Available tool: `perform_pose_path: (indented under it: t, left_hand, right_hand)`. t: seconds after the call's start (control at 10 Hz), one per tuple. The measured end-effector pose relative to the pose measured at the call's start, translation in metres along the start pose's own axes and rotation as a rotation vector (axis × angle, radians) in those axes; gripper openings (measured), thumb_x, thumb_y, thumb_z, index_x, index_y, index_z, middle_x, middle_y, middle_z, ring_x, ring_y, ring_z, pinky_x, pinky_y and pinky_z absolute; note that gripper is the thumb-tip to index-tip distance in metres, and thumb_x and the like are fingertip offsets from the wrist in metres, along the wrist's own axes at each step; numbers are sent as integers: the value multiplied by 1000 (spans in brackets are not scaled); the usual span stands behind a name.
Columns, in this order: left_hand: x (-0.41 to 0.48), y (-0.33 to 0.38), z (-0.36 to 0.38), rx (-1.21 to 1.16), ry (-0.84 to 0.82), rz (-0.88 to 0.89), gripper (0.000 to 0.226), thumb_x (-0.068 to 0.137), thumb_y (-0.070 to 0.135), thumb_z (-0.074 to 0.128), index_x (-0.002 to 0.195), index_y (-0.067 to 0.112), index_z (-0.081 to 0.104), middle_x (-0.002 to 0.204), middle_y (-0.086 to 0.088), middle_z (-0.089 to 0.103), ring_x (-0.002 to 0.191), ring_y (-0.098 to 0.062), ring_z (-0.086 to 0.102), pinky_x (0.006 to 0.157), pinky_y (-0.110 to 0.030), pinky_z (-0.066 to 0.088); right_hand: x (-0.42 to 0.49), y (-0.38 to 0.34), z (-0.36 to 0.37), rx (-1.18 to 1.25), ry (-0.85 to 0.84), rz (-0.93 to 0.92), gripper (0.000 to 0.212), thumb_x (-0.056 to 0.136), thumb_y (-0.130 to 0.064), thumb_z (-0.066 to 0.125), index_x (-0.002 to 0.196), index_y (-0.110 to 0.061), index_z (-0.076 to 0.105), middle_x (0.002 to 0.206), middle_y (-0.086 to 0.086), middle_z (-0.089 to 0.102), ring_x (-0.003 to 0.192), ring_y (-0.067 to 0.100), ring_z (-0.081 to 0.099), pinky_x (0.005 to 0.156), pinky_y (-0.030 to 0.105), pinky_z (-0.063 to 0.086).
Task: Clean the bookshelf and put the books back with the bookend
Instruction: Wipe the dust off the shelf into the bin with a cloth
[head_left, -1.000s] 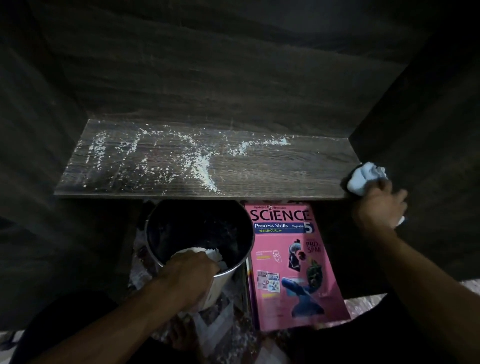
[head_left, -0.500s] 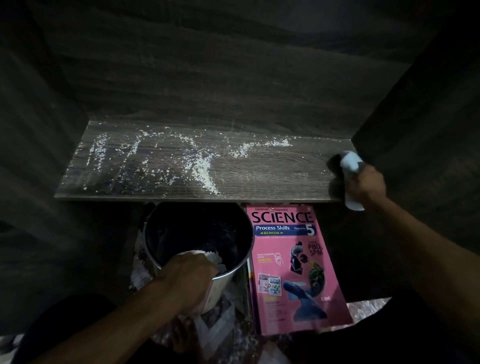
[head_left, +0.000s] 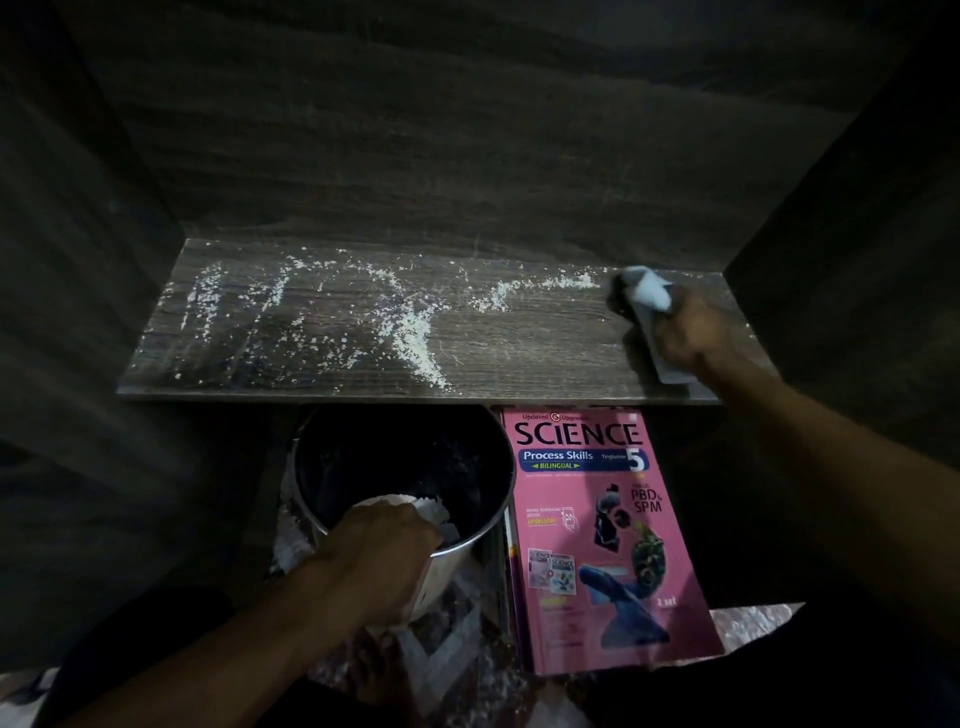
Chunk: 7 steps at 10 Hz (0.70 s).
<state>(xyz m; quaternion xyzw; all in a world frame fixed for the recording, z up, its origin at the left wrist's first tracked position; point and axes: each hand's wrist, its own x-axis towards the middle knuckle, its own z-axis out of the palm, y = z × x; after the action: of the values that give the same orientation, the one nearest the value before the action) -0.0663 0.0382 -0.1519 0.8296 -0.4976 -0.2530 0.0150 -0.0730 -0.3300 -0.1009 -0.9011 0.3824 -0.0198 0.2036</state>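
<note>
While the left hand (head_left: 379, 556) grips the bin (head_left: 501, 470)'s rim, the right hand (head_left: 691, 338) clutches a white cloth (head_left: 647, 293) on the shelf (head_left: 519, 364)'s right end, beside the powder (head_left: 415, 332).

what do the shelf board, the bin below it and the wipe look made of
Shelf board: dark matte wood or wood-look laminate, judging by streaky grain. Bin: metal, probably steel; its rim and wall gleam. Wipe: soft pale cloth or tissue, crumpled in folds.

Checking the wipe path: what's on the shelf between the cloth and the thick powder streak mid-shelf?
Head view: a thin powder trail at the back, beside the cloth; toward the front, bare shelf up to the thick streak.
</note>
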Motion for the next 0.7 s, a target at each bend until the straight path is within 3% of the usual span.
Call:
perform_pose_path:
  t: [0.1,0.2,0.3,0.4,0.5,0.7]
  left_hand:
    - [2,2,5,32,60,23,47,92,39,56,138,31,49,150,13,39,137,-13,39,109,-25,30]
    - [1,-1,7,-22,88,8,51,93,38,55,142,32,45,153,15,35,139,-12,36,112,-24,28]
    - [0,0,11,-62,75,5,50,91,39,55,140,34,46,150,16,38,135,-12,41,110,-26,33]
    - [0,-2,12,-55,84,-24,47,90,33,56,137,36,48,145,16,44,128,-14,48,106,-31,40]
    - [1,-4,16,-23,57,-21,51,89,29,57,139,33,48,151,13,38,135,-17,42,110,-30,34]
    - [7,-9,29,-7,67,-92,37,96,39,49,132,34,52,135,15,55,120,-11,53,99,-34,47]
  right_hand:
    - [12,-8,-7,138,33,-4,32,101,-18,49,126,0,59,115,19,64,108,35,60,73,33,44]
    - [29,21,-19,129,233,85,36,99,-17,52,130,1,57,126,27,61,118,42,57,91,38,46]
    - [35,49,-21,87,190,233,43,97,-30,56,131,-4,55,130,24,58,121,42,55,98,45,46]
    - [45,47,-8,-65,70,260,38,85,-12,66,121,-5,58,121,22,61,110,41,59,93,45,49]
    - [45,25,10,-113,109,35,34,80,-15,62,114,-19,58,116,15,60,104,37,60,88,47,54]
    - [2,-67,47,109,114,-14,40,89,-8,58,129,-12,62,129,14,63,120,33,58,95,32,43]
